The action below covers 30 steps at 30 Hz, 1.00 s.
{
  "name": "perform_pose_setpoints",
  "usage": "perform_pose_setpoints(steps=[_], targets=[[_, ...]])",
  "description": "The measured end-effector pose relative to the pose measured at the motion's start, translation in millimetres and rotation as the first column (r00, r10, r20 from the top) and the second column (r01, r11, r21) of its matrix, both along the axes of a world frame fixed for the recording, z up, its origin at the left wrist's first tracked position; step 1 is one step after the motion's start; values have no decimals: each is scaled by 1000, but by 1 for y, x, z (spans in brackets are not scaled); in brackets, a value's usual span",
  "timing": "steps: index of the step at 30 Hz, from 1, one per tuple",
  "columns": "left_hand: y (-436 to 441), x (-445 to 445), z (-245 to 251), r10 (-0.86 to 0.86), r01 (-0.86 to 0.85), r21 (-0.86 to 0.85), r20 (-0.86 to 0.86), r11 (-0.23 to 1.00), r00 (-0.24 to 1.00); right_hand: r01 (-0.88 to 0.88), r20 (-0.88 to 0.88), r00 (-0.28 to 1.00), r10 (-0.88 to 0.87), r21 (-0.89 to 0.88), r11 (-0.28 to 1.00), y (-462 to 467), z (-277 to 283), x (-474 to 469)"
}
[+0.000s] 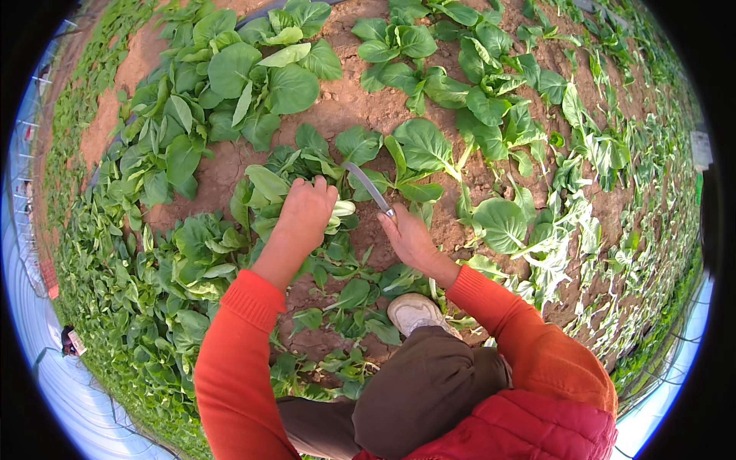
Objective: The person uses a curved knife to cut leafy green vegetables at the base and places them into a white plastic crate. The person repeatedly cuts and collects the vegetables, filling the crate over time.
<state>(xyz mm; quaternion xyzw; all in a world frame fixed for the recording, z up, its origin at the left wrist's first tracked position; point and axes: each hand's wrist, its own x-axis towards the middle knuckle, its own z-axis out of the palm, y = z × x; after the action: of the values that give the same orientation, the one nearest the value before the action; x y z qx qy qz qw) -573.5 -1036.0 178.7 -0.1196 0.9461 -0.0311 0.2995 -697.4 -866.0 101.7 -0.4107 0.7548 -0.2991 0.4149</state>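
Observation:
My left hand (309, 208) is closed around a leafy green plant (267, 185), whose pale stem base (344, 208) points to the right. In my right hand (409, 234) is a small curved knife (368, 188) with a metal collar; its handle is hidden by my fingers. The blade points up and to the left, its tip near the leaves of a small rooted plant (359, 145). Blade and held stem base are apart in the picture. Another rooted leafy plant (422, 146) grows just above and right of the blade.
Dense leafy greens (195, 247) grow along the left. Cut-looking, wilted leaves (566, 230) lie on the soil at the right. My shoe (415, 313) stands among small plants close below my hands. Plastic greenhouse sheeting (75, 397) edges the plot at the lower left.

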Motion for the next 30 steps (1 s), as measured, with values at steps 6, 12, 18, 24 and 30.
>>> perform_pose_setpoints(steps=[6, 12, 18, 24, 30], targets=[[2, 7, -6, 33, -33, -4, -7, 999, 999, -19, -133, 991, 21, 9, 1000, -11, -25, 1], [-2, 17, -12, 77, -74, 38, -94, 997, 993, -23, -211, 976, 54, 149, 989, -14, -26, 7], [-4, 21, -12, 92, -82, 64, -164, 995, 982, -37, -235, 969, 77, 172, 984, -20, -22, 9], [-2, 22, -10, 96, -92, 31, -143, 995, 985, -101, -228, 965, 128, 130, 986, -5, -20, -2], [14, 62, 49, 321, -229, 259, -409, 939, 854, 142, -10, 989, -146, -151, 978, 5, 56, -15]])
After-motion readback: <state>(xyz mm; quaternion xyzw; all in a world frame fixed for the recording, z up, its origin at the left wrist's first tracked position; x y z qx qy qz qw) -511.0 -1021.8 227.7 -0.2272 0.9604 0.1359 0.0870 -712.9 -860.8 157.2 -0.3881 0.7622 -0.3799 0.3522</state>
